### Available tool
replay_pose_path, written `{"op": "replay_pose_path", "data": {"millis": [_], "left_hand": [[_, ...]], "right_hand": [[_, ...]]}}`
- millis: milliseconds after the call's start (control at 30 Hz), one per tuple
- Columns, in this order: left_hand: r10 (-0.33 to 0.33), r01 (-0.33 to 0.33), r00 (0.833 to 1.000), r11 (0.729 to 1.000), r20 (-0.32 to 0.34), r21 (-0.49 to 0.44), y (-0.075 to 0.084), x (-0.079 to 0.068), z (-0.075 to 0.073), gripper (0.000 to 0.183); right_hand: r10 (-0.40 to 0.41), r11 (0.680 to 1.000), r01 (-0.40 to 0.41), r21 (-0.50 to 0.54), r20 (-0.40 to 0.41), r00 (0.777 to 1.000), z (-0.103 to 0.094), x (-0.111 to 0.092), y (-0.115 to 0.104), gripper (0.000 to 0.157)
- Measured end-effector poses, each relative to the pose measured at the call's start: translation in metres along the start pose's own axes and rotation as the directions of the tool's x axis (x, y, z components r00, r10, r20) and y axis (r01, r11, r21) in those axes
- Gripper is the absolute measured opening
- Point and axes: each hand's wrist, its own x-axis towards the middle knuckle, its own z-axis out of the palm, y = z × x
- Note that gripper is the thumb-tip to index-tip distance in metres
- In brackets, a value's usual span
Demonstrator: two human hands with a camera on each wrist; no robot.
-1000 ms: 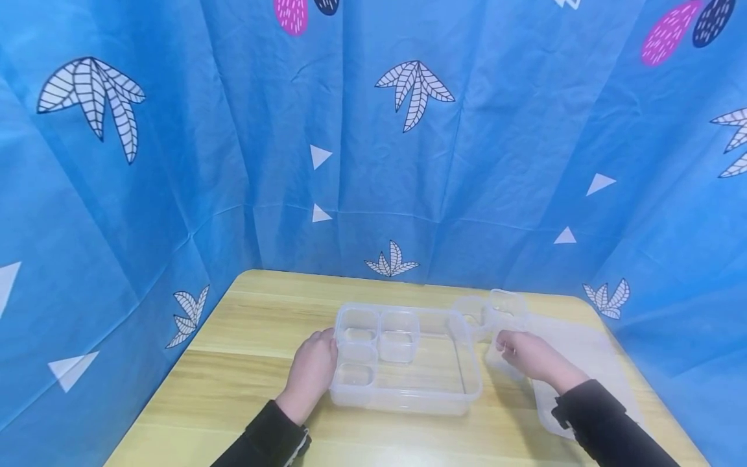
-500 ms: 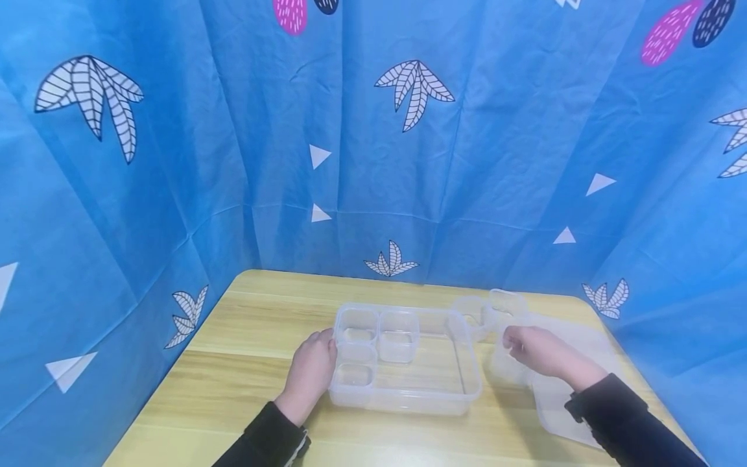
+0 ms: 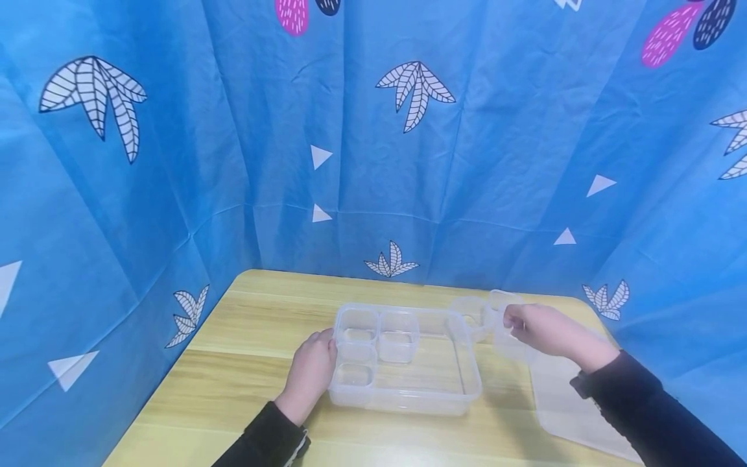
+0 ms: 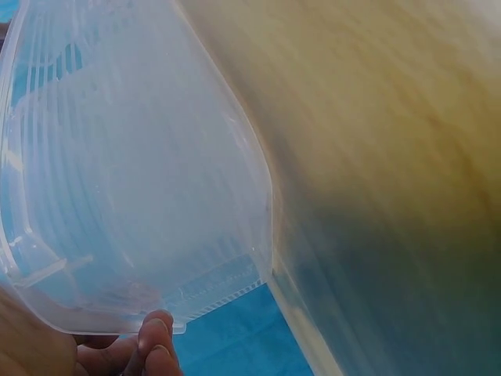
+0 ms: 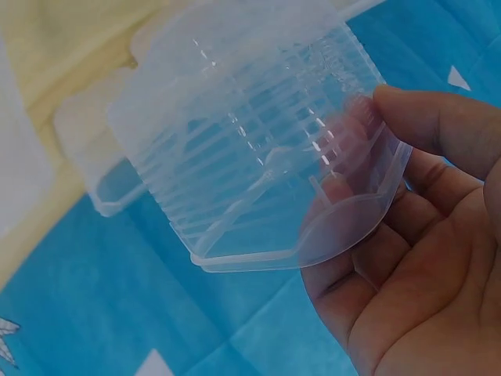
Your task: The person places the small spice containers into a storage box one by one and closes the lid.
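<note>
A large clear plastic box (image 3: 420,399) stands on the table, with 3 small clear containers (image 3: 399,340) inside its left part. My left hand (image 3: 312,366) holds the box at its left end; in the left wrist view its fingertips (image 4: 156,337) curl at the rim of the box (image 4: 149,157). Right of the box, my right hand (image 3: 551,334) pinches another small clear container (image 5: 243,164) above the table. Thumb and fingers grip that container's rim and wall in the right wrist view. Its outline is faint in the head view.
At the back right stand two more small clear containers (image 3: 469,311), partly behind the right hand's container. A flat translucent lid (image 3: 574,402) lies on the right side of the wooden table (image 3: 251,311), under the right forearm. Blue patterned curtain (image 3: 373,162) surrounds the table.
My right hand has moved back and slightly to the right, carrying the small container away from the large box. The left hand and the large box have stayed in place.
</note>
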Motion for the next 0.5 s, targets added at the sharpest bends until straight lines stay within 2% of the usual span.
{"op": "replay_pose_path", "data": {"millis": [267,500], "left_hand": [[0.001,-0.001,1.000,1.000,-0.006,-0.007,0.000,0.000,0.001,0.031],[0.003,-0.003,1.000,1.000,0.001,-0.003,0.000,0.001,0.001,0.032]], "right_hand": [[-0.026,1.000,0.026,0.010,-0.017,1.000,-0.015,0.015,-0.013,0.016],[-0.049,0.999,0.049,0.011,-0.014,0.999,-0.014,0.030,-0.026,0.016]]}}
